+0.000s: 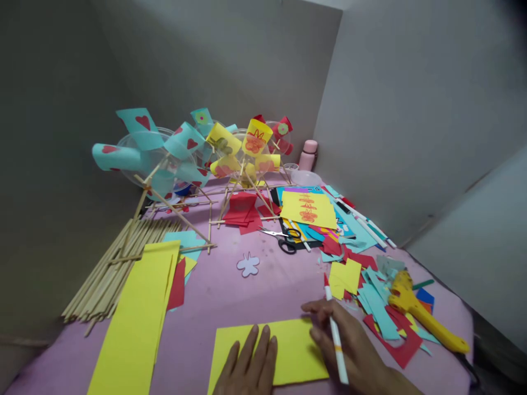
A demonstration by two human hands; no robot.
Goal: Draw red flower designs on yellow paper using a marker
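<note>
My left hand lies flat, fingers stretched, on a yellow paper sheet at the table's near edge. My right hand grips a white marker with a red end pointing away from me. That hand rests by the sheet's right edge, and the marker's end is off the paper. Beyond the sheet lies a small pale butterfly cutout. Black-handled scissors rest farther back. Near them is a yellow sheet with red butterfly drawings.
Long yellow strips and wooden sticks lie at left. Pinwheel-like stick models with blue and yellow paper stand behind. At right are paper scraps and a yellow glue gun. A pink bottle stands at the back.
</note>
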